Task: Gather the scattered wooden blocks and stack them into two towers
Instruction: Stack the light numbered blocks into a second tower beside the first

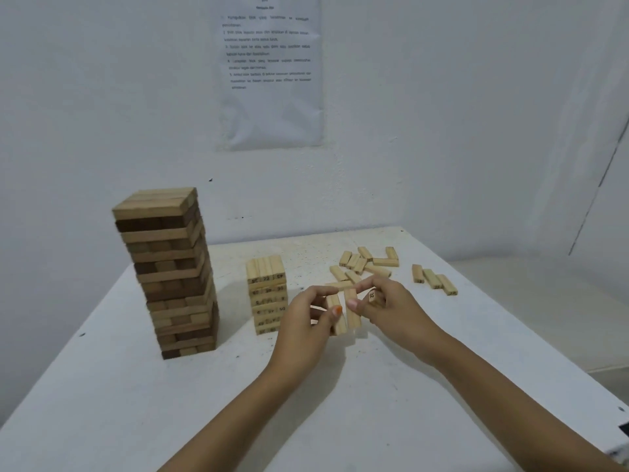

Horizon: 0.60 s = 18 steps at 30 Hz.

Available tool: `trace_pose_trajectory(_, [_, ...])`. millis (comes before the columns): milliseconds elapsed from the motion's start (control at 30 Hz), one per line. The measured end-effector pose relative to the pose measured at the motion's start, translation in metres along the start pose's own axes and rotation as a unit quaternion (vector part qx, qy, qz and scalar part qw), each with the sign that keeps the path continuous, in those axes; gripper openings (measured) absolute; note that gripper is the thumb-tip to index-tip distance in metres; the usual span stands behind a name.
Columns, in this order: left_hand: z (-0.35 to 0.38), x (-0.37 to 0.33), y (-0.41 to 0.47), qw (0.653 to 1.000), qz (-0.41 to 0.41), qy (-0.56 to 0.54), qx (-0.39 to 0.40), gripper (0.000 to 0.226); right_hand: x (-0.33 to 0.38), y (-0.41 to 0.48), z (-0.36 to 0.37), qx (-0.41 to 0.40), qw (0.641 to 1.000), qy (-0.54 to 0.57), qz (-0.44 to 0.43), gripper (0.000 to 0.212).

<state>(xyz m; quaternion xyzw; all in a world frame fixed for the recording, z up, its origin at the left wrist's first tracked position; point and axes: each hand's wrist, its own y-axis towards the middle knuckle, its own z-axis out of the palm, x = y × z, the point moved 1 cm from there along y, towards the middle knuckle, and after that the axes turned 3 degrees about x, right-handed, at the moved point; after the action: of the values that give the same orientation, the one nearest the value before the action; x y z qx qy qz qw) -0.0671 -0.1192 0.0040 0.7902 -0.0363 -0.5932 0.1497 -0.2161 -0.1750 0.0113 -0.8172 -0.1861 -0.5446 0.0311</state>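
A tall tower of darker wooden blocks point(173, 270) stands at the left of the white table point(136, 403). Right of it rises a shorter tower of pale numbered blocks point(267, 294). Just right of that short tower, above the table, my left hand point(306, 321) grips a pale block point(337, 316) held on end. My right hand point(391, 310) pinches a second upright block point(353, 311) beside it and also holds a numbered block point(373, 298) in its fingers. Loose pale blocks point(366, 264) lie scattered behind my hands, and three more blocks point(434, 279) lie to the right.
The table's back edge meets a white wall with a printed paper sheet point(270, 69) taped above. The table's right edge point(531, 335) drops to a pale floor. A dark object point(623, 430) shows at the far right border.
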Motion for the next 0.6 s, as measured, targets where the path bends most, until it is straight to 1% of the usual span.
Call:
trace_pose_trajectory(233, [-0.034,0.012,-0.024,0.999,-0.04,0.007,-0.004,0.019,0.005,-0.023,0.038,0.055,0.998,0.013,0.026,0.016])
trace_pose_trajectory(300, [-0.039,0.019,-0.027,0.998,-0.055,0.015,-0.001,0.017,0.004,-0.026,0.045,0.065,0.998,-0.006,0.026,0.015])
trace_pose_trajectory(367, [-0.041,0.026,-0.03,0.997,-0.071,0.009,-0.003,0.015,0.003,-0.027,0.049,0.051,0.997,-0.059,0.02,0.014])
trace_pose_trajectory(467, [-0.039,0.032,-0.034,0.996,-0.085,0.01,-0.015,0.015,0.001,-0.028,0.05,0.017,0.994,-0.109,0.014,0.023])
trace_pose_trajectory(533, [-0.036,0.033,-0.035,0.997,-0.072,0.034,-0.022,0.015,-0.001,-0.031,0.051,0.008,0.993,-0.12,0.007,0.03])
trace_pose_trajectory(600, [-0.035,0.03,-0.036,0.996,-0.045,0.071,-0.043,0.014,-0.004,-0.032,0.053,0.025,0.996,-0.089,0.02,0.031])
